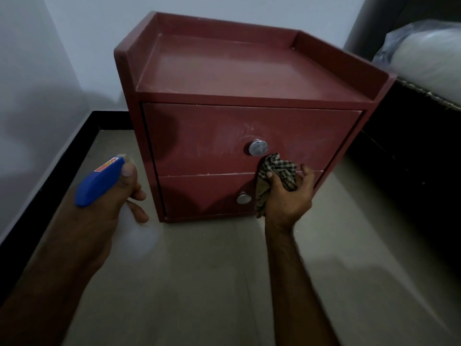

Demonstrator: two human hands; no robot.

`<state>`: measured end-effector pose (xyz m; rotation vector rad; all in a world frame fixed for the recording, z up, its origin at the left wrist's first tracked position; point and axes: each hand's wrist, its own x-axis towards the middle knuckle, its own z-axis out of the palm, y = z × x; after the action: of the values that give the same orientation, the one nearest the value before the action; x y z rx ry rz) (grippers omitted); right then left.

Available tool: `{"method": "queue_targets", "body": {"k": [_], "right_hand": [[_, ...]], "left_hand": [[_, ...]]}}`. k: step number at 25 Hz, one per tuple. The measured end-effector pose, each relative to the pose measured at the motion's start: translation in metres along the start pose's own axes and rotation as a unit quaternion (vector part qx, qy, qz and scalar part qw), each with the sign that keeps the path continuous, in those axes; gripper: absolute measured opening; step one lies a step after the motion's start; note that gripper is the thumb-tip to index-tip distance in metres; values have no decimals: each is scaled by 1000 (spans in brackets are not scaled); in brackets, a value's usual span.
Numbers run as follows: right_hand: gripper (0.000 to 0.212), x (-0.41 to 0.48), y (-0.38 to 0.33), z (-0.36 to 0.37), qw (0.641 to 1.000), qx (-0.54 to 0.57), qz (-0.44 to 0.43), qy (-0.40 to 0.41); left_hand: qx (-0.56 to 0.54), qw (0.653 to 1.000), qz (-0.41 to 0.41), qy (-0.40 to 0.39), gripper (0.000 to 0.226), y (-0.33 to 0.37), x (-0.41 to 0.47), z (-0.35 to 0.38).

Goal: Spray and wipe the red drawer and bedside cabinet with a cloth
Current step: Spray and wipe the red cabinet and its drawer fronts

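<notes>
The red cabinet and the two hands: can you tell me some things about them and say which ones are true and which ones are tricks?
1. The right hand holds a checked cloth against the cabinet front. True.
2. The left hand is empty. False: it grips a blue spray bottle.
3. The top drawer is pulled wide open. False: both drawers look pushed in.
4. Each drawer has a round silver knob, the upper one and the lower one. True.
5. A lamp stands on top of the cabinet. False: nothing stands on it.
</notes>
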<state>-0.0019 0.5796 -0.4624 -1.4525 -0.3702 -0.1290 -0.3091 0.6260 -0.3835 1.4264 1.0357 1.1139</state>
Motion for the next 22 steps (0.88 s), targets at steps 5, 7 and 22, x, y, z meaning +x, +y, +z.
{"method": "queue_targets", "body": {"k": [5, 7, 22], "right_hand": [[66, 18, -5, -6, 998, 17, 10, 67], [66, 15, -8, 0, 997, 27, 23, 73], [69, -2, -30, 28, 992, 109, 67, 17]], "left_hand": [[0, 1000, 18, -3, 34, 2, 0, 2], [-1, 1000, 25, 0, 34, 4, -1, 2], [-1, 999, 38, -10, 27, 10, -8, 8]]}}
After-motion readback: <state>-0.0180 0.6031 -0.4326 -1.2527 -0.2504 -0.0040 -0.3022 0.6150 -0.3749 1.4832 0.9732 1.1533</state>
